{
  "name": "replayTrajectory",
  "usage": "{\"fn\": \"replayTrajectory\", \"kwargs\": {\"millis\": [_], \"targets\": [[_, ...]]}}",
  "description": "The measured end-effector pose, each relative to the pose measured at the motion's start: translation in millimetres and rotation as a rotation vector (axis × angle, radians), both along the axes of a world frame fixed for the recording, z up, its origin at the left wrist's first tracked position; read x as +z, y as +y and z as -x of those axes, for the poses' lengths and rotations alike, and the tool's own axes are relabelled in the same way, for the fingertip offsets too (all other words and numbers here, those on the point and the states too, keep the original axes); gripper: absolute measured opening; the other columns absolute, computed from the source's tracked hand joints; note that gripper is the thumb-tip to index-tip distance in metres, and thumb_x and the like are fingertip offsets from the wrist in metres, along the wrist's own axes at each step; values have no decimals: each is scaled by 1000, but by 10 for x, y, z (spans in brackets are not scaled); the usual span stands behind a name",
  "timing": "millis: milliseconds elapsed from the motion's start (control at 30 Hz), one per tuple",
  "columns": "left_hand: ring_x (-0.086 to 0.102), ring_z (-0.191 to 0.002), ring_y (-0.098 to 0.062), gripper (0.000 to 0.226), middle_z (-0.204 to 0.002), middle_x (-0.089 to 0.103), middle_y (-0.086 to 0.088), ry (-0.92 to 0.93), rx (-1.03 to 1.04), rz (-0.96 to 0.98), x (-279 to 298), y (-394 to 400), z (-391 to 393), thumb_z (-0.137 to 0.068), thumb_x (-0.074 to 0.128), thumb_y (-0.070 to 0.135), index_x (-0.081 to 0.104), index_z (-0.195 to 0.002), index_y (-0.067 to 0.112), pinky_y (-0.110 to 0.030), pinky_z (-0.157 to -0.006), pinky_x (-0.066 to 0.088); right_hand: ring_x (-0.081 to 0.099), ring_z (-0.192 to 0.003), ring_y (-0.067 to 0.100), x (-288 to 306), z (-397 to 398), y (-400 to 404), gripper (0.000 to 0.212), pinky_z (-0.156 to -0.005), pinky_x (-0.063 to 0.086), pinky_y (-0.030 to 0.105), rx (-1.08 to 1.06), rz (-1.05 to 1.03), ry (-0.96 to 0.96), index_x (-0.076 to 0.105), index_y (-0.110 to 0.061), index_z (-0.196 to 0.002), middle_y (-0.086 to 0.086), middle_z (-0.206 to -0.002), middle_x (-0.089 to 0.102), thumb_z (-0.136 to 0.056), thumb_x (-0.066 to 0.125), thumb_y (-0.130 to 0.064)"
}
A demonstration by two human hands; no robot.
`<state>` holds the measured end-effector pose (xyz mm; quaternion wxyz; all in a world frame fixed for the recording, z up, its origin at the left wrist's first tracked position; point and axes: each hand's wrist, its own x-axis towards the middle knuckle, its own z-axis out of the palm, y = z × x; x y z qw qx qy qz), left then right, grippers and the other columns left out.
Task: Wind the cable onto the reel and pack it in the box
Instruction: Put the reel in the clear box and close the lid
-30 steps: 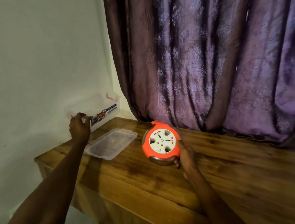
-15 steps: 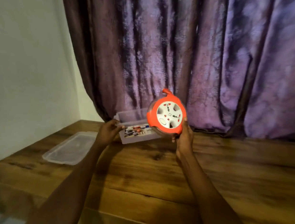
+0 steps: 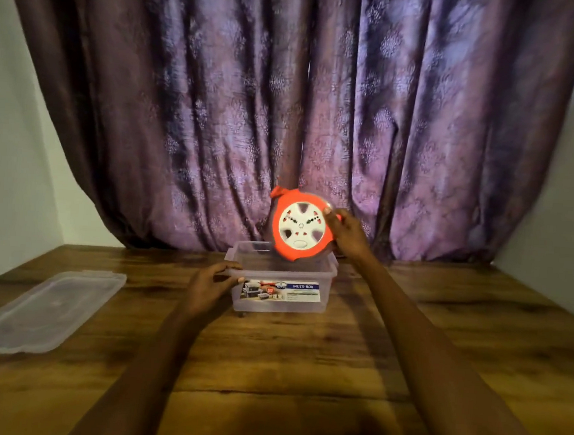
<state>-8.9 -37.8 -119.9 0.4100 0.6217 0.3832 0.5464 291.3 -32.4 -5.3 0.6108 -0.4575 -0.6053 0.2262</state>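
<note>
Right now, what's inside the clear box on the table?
The box looks empty through its clear wall. The orange reel, held in the right hand, dips past the rim and hides the back corner.

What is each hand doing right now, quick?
Left hand: grips the near-left rim of the clear box, steadying it.
Right hand: holds the orange cable reel over the open box.

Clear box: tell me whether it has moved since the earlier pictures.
Yes. The clear box has left the wall, passing the lid rightward to the table's middle.
</note>
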Motion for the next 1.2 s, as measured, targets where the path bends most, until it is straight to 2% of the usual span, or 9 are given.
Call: {"fn": "replayTrajectory", "kwargs": {"millis": [133, 233, 400, 533, 633, 767, 867, 1067, 1200], "targets": [[72, -95, -7, 46, -111, 73, 12, 198, 137, -125, -61, 64, 19, -85, 76, 36, 62, -127, 46, -35, -67, 63, 51, -68, 10, -25, -21, 36, 26, -62, 41, 27, 81, 65, -279, 61, -12, -92, -2, -74, 57, -100, 56, -36], [73, -90, -11, 52, -110, 73, 11, 224, 162, -127, -100, 62, 18, -85, 75, 43, 56, -134, 47, -45, -67, 63, 53, -72, 12, -87, 51, 90, 30, -62, 43, 24, 131, 136, -374, 64, -7, -101, 4, -84, 61, -99, 57, -36], [72, -86, -5, 46, -109, 73, 22, 291, 230, -218, -99, 10, 13, -82, 72, 54, 58, -125, 55, -43, -71, 63, 56, -82, 16, -139, 172, 204, 30, -66, 45, 25, 195, 233, -498, 60, -8, -113, 7, -98, 64, -98, 59, -34], [71, -82, -2, 43, -107, 72, 26, 333, 265, -241, -98, -1, 15, -82, 70, 57, 57, -124, 58, -41, -67, 63, 53, -74, 6, -151, 250, 287, 37, -57, 41, 23, 181, 318, -607, 46, -11, -122, 0, -97, 58, -99, 55, -39], [70, -79, 1, 42, -103, 68, 36, 366, 294, -265, -75, -31, 15, -80, 68, 62, 56, -119, 64, -35, -63, 62, 56, -73, 16, -166, 285, 360, 36, -64, 46, 31, 98, 352, -707, 45, -12, -124, 12, -106, 62, -102, 50, -40], [70, -78, 0, 44, -107, 71, 28, 365, 292, -256, -76, -29, 23, -81, 68, 62, 58, -123, 58, -40, -60, 62, 62, -105, 28, -179, 358, 426, 42, -90, 48, 37, -29, 380, -993, 51, -13, -135, 15, -132, 61, -104, 41, -38], [70, -78, -1, 49, -108, 72, 22, 375, 297, -244, -81, -32, 22, -79, 65, 69, 57, -126, 56, -39, -59, 63, 56, -121, 32, -216, 406, 428, 43, -94, 43, 38, -105, 366, -1114, 48, -15, -140, 13, -142, 55, -103, 39, -38], [73, -87, -4, 49, -113, 71, 21, 358, 256, -211, -66, -63, 12, -82, 66, 66, 53, -129, 59, -39, -61, 64, 60, -110, 32, -264, 447, 403, 38, -88, 48, 39, -187, 331, -1093, 51, -13, -132, 14, -130, 61, -100, 47, -33], [70, -101, -8, 75, -119, 69, 15, 567, 344, -156, -56, -157, 206, -84, 60, 71, 24, -149, 58, -41, -78, 60, 64, -97, 31, -235, 463, 284, 30, -83, 53, 40, -288, 120, -976, 67, -18, -115, 10, -117, 66, -97, 49, -33]]}}
